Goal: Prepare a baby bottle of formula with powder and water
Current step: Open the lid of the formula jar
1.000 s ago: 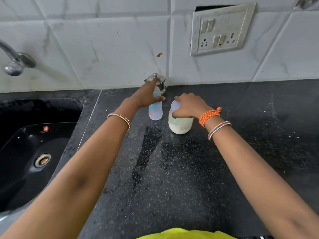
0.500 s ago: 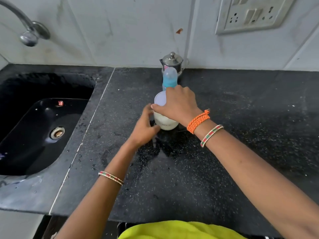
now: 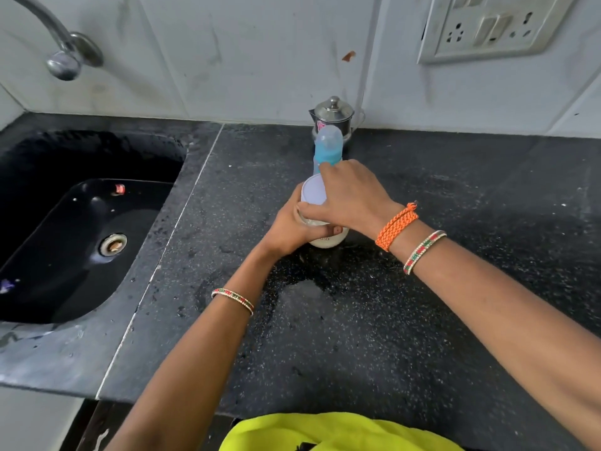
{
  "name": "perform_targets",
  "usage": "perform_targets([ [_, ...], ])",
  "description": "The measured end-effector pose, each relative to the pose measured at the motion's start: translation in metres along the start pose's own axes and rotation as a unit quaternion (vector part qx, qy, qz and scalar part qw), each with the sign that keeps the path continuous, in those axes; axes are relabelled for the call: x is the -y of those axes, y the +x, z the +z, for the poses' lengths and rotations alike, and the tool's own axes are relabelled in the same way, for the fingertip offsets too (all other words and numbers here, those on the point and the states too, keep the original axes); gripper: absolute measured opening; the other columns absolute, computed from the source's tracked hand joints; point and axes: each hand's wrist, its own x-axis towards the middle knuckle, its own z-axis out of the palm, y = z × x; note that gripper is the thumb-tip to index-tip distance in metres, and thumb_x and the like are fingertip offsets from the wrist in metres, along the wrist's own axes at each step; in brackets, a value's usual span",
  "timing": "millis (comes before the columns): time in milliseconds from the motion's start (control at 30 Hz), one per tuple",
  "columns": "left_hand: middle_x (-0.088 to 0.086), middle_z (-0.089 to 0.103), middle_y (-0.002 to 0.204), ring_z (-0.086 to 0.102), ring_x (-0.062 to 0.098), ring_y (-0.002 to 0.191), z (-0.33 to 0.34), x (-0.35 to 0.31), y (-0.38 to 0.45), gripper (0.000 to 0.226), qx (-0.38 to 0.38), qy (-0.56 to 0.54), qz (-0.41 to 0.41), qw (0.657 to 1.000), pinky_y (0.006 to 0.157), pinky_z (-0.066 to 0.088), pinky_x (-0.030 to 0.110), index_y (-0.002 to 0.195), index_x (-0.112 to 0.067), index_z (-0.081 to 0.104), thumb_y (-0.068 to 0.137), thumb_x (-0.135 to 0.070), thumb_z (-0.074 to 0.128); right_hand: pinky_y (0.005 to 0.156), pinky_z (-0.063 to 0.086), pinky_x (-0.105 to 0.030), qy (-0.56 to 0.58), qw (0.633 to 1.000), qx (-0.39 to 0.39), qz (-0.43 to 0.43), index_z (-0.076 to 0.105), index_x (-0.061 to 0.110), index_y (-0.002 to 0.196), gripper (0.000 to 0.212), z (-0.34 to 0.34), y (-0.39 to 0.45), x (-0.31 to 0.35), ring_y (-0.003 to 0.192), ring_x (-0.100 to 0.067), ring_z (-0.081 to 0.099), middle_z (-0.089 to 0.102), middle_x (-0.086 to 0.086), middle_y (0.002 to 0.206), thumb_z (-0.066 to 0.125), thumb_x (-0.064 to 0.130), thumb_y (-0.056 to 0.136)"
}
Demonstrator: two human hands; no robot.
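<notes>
A white powder jar (image 3: 329,239) with a pale lid (image 3: 313,190) stands on the black countertop (image 3: 357,336). My left hand (image 3: 287,227) grips the jar's body from the left. From above, my right hand (image 3: 349,198) curls its fingers around the lid. Just behind the jar stands a baby bottle (image 3: 327,146) with a blue collar and clear cap; its lower part is hidden by my right hand. A small steel pot (image 3: 332,114) with a knobbed lid sits behind the bottle against the wall.
A black sink (image 3: 81,229) with a drain lies to the left, under a steel tap (image 3: 61,56). A tiled wall with a switch and socket panel (image 3: 491,26) rises at the back. A wet patch (image 3: 302,294) marks the counter near me.
My left hand left the baby bottle and came to the jar, closing around its body. The jar, under my right hand, now stands nearer me, in front of the bottle. The camera tilted down.
</notes>
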Motion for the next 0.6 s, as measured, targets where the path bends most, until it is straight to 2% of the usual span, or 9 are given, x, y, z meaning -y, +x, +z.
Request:
perform_targets([
  [100, 0.006, 0.059, 0.123, 0.058, 0.013, 0.113, -0.005, -0.002, -0.001, 0.099, 0.064, -0.01, -0.001, 0.998, 0.093, 0.049, 0.022, 0.138, -0.013, 0.035, 0.053, -0.013, 0.086, 0.061, 0.033, -0.032, -0.062, 0.998, 0.0, -0.025, 0.048, 0.011, 0.084, 0.051, -0.009, -0.009, 0.004, 0.075, -0.03, 0.056, 0.063, -0.012, 0.088, 0.055, 0.061, 0.077],
  [167, 0.006, 0.058, 0.122, 0.057, 0.014, 0.112, -0.008, -0.002, -0.004, 0.099, 0.098, -0.013, -0.006, 0.995, 0.095, 0.049, 0.025, 0.137, -0.011, 0.034, 0.052, -0.013, 0.085, 0.06, 0.032, -0.031, -0.08, 0.996, 0.015, -0.033, 0.047, 0.012, 0.083, 0.05, -0.012, -0.015, 0.009, 0.07, -0.027, 0.048, 0.063, -0.011, 0.089, 0.055, 0.061, 0.078],
  [200, 0.005, 0.058, 0.123, 0.057, 0.014, 0.113, -0.009, -0.003, -0.006, 0.1, 0.106, -0.011, -0.006, 0.994, 0.097, 0.049, 0.026, 0.137, -0.012, 0.034, 0.051, -0.017, 0.085, 0.061, 0.033, -0.031, -0.077, 0.996, 0.022, -0.035, 0.05, 0.011, 0.085, 0.05, -0.013, -0.017, 0.011, 0.073, -0.027, 0.05, 0.063, -0.01, 0.09, 0.056, 0.06, 0.078],
  [300, 0.004, 0.059, 0.124, 0.058, 0.012, 0.113, -0.009, -0.002, -0.011, 0.099, 0.095, -0.013, -0.007, 0.995, 0.095, 0.049, 0.023, 0.136, -0.014, 0.036, 0.051, -0.016, 0.086, 0.064, 0.036, -0.031, -0.051, 0.997, 0.038, -0.043, 0.057, 0.007, 0.095, 0.054, -0.012, -0.017, 0.012, 0.087, -0.03, 0.059, 0.064, -0.011, 0.096, 0.058, 0.058, 0.077],
  [400, -0.003, 0.063, 0.119, 0.061, 0.006, 0.109, -0.004, 0.0, -0.015, 0.093, 0.07, -0.023, -0.006, 0.997, 0.092, 0.049, 0.02, 0.132, -0.023, 0.04, 0.051, -0.019, 0.086, 0.068, 0.036, -0.033, -0.046, 0.996, 0.05, -0.054, 0.056, 0.007, 0.101, 0.058, -0.011, -0.014, 0.007, 0.093, -0.031, 0.056, 0.062, -0.014, 0.101, 0.058, 0.059, 0.077],
  [600, 0.003, 0.062, 0.124, 0.059, 0.016, 0.116, -0.003, 0.002, -0.02, 0.097, 0.049, -0.022, 0.0, 0.999, 0.099, 0.047, 0.028, 0.134, -0.022, 0.04, 0.05, -0.028, 0.086, 0.067, 0.036, -0.032, -0.018, 0.993, 0.093, -0.064, 0.053, 0.009, 0.098, 0.052, -0.013, -0.01, 0.006, 0.091, -0.029, 0.054, 0.061, -0.014, 0.103, 0.066, 0.053, 0.074],
])
